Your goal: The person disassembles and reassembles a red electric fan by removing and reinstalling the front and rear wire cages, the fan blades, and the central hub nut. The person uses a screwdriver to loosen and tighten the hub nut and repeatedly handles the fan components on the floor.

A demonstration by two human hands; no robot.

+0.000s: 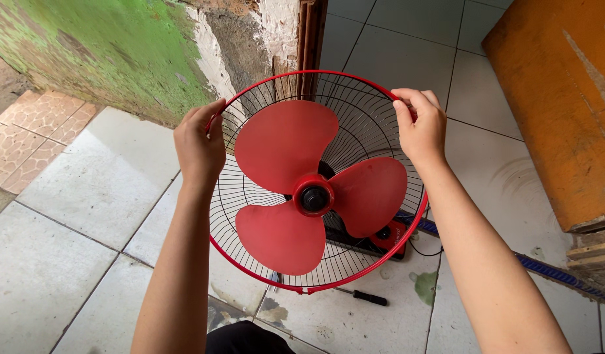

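Observation:
A red fan stands in front of me with a three-blade red propeller (313, 190) and a black hub. Behind the blades is a black wire rear guard (374, 128), ringed by a red rim (296, 75). My left hand (199, 149) grips the rim at its upper left. At the rim's upper right my right hand (420, 128) holds on with the fingers curled over the edge. No front guard covers the blades. The fan's red and black base (387, 239) shows behind the lower right of the guard.
A black-handled screwdriver (362, 296) lies on the white floor tiles (86, 196) below the fan. A green, peeling wall (119, 52) is at the upper left. An orange wooden panel (564, 98) leans at the right. A blue strip (551, 270) runs along the floor at right.

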